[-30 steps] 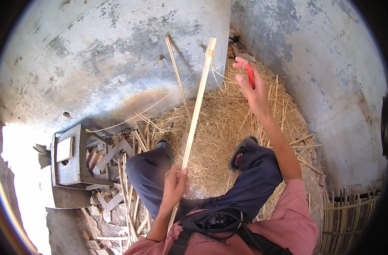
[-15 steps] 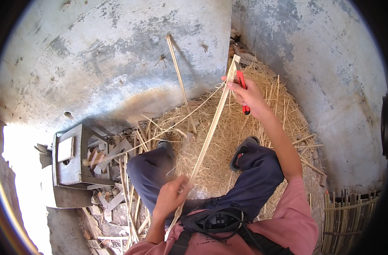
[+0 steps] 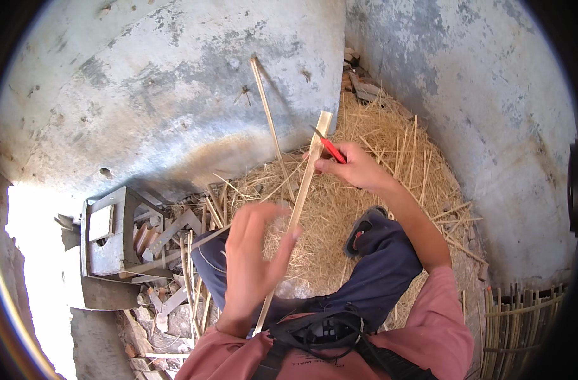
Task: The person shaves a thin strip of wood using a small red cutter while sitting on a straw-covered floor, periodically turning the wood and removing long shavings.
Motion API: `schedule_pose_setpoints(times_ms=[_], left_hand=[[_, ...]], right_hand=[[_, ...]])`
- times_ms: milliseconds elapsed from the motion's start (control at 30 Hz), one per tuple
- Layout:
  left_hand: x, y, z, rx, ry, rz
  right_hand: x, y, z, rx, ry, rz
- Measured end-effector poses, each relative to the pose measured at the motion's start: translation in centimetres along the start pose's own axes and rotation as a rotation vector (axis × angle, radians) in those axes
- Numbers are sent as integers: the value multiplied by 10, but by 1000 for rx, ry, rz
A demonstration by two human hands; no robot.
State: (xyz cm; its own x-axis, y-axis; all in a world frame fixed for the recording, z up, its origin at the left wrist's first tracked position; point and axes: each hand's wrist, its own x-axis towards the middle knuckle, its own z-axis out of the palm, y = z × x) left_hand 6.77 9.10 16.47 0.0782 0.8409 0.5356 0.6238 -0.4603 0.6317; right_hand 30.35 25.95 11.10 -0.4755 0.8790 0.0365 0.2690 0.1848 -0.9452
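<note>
A long pale bamboo strip [image 3: 303, 190] slants from near my waist up to the middle of the view. My right hand [image 3: 352, 168] is closed around its upper part, also gripping a red utility knife [image 3: 334, 151] whose blade lies across the strip just below its top end. My left hand [image 3: 249, 253], slightly blurred, is raised beside the strip's middle with fingers apart and the thumb close to it; whether the thumb touches cannot be told. A thin bamboo sliver [image 3: 278, 188] runs down and left from near my right hand, passing partly behind my left hand.
Straw-like shavings [image 3: 323, 240] cover the floor between my legs. A wooden box stool [image 3: 108, 237] lies at left beside scrap wood and bamboo pieces. Another strip [image 3: 266, 111] leans on the worn wall [image 3: 200, 82]. A slatted bamboo piece [image 3: 517, 323] stands at lower right.
My right hand, the knife and the strip's top have come down and left, and the knife has tilted across the strip. My left hand has let go lower down and risen, its fingers spreading.
</note>
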Motion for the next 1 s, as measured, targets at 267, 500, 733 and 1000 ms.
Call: schedule_pose_setpoints(times_ms=[267,500,733,1000], left_hand=[[34,-39,40,-188,-95,-132],[29,-56,48,-362,-109,-232],[24,-63,43,-459,-60,-284],[27,-67,23,-677,95,-305]], right_hand=[[-12,-13,21,123,-100,-6],[-20,-16,23,214,-128,-66],[-21,-19,25,120,-146,-93],[-19,-20,23,33,-163,-3]])
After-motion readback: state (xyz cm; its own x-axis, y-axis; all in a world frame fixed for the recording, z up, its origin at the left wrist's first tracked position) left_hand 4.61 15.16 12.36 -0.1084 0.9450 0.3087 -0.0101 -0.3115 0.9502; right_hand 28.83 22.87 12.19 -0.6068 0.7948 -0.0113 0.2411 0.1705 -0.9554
